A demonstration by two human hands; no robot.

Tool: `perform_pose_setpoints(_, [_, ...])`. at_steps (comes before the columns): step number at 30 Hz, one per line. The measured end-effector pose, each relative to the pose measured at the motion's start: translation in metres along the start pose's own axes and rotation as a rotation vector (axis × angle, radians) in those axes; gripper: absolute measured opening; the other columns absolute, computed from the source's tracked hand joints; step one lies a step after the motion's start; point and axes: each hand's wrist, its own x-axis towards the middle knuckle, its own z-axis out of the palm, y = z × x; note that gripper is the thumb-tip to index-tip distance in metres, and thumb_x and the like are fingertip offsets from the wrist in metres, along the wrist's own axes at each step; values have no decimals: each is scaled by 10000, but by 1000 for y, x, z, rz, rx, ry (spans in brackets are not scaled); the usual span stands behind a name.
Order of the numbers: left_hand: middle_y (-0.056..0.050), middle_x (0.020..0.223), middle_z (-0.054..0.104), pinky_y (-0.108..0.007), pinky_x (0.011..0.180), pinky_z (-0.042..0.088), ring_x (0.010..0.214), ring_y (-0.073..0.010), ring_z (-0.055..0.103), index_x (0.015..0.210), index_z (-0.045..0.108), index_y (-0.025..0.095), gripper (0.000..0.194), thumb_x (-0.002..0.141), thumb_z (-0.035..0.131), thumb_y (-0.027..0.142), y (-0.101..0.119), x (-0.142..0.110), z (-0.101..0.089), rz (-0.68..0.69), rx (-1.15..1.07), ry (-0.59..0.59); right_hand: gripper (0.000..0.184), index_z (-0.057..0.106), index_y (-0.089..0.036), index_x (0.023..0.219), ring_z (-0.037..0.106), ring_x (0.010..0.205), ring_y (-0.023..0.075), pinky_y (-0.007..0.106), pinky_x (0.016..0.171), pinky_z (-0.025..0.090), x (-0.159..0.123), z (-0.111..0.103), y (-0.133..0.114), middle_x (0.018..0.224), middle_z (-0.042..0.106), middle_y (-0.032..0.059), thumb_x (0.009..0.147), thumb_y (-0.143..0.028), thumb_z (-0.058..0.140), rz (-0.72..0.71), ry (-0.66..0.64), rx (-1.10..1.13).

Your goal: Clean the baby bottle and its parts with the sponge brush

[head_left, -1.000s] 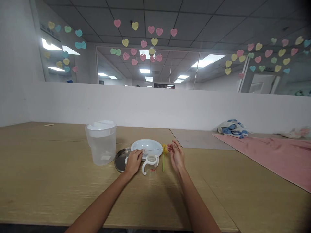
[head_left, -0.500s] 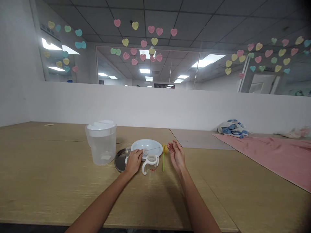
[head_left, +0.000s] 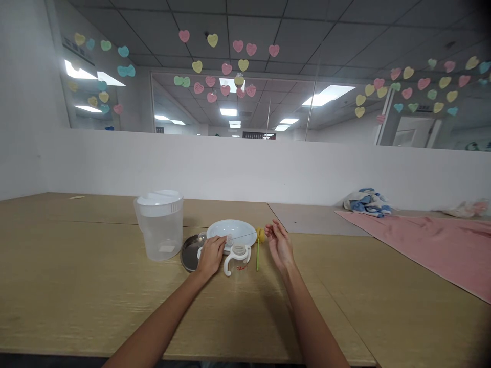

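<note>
My left hand [head_left: 210, 254] is closed in a pinch on a small clear piece [head_left: 229, 238] held just above a clear bottle with white loop handles [head_left: 238, 257]. A thin wire [head_left: 245, 235] runs from that piece toward my right hand [head_left: 280, 244], whose fingers are curled near a yellow-headed brush with a green handle [head_left: 258, 250]. Whether the right hand grips the wire's end I cannot make out. Behind the bottle sits a white plate [head_left: 232, 228], with a round metal dish [head_left: 190, 252] at its left.
A lidded translucent plastic pitcher [head_left: 160, 224] stands left of the dish. A pink cloth [head_left: 433, 244] covers the table's right side, with a blue-and-white bundled cloth [head_left: 367, 201] behind it. A white partition wall runs along the far edge of the wooden table [head_left: 76, 276].
Almost nothing has moved; the clear piece in my left hand shifted a little to the right along the wire. Both arms stay where they were.
</note>
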Motion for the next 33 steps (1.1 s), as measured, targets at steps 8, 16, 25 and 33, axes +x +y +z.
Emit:
perform_pose_setpoints(8, [-69, 878, 630, -328, 779, 405, 845, -196, 548, 989, 626, 179, 331, 903, 308, 206, 1, -1, -1, 3, -16, 9, 275, 622, -209, 810, 571, 671, 99, 225, 636, 484, -1, 1, -3, 703, 631, -21, 593, -288, 772, 47, -58, 46])
perform_pose_setpoints(16, [-67, 915, 635, -342, 811, 413, 878, -200, 553, 1024, 609, 178, 328, 901, 305, 188, -1, -1, 2, 11, -24, 22, 240, 621, -202, 797, 569, 681, 114, 252, 653, 482, -1, 2, -2, 699, 608, -17, 613, -289, 749, 8, -2, -17])
perform_pose_setpoints(25, [-81, 922, 639, -346, 796, 432, 887, -208, 565, 1009, 616, 172, 333, 906, 301, 206, -1, -1, 1, 18, -35, 43, 248, 627, -208, 797, 562, 671, 96, 223, 637, 475, -2, 3, -5, 691, 613, -27, 597, -266, 763, 58, -64, 55])
perform_pose_setpoints(33, [-74, 958, 630, -350, 829, 429, 925, -202, 557, 1021, 593, 174, 316, 909, 302, 226, -2, -1, 2, 19, -81, 63, 223, 621, -201, 781, 569, 677, 106, 243, 659, 479, -2, 2, -4, 711, 611, -18, 609, -269, 747, 46, -49, 23])
